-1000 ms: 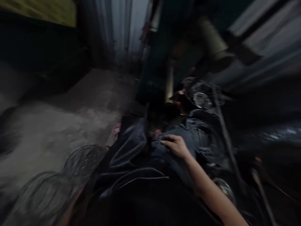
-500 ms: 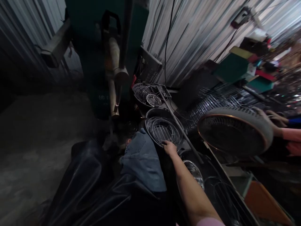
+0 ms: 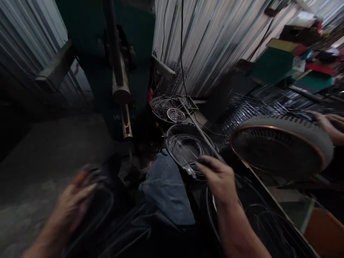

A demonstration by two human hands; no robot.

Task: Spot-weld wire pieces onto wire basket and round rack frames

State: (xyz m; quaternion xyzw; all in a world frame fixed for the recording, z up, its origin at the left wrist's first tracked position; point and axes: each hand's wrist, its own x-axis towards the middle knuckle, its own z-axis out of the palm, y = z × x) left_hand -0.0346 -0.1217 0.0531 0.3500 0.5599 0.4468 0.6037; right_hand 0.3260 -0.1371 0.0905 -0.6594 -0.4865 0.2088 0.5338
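Note:
My right hand [image 3: 218, 176] is at the near right rim of a dark round basin [image 3: 172, 138]. Its thumb and fingers are pressed together; what they pinch, if anything, I cannot make out. Loops of thin metal wire [image 3: 177, 145] lie in the basin, with a bright bundled end at its near side. My left hand [image 3: 75, 202] hangs over my dark apron at lower left, fingers loosely apart and blurred, with an orange patch near the fingertips. A blue-grey cloth [image 3: 166, 190] drapes over my leg between the hands.
A green machine [image 3: 137, 89] with a metal rod [image 3: 124, 95] stands ahead. Behind the basin sits another container of wire pieces [image 3: 162, 105]. At right are a round fan [image 3: 279, 147], another person's hand [image 3: 329, 127] and stacked wire racks [image 3: 242, 111].
My left hand has come into view at lower left. My right hand has lifted and shifted right along the basin rim. The wire grid seen in the basin no longer shows there.

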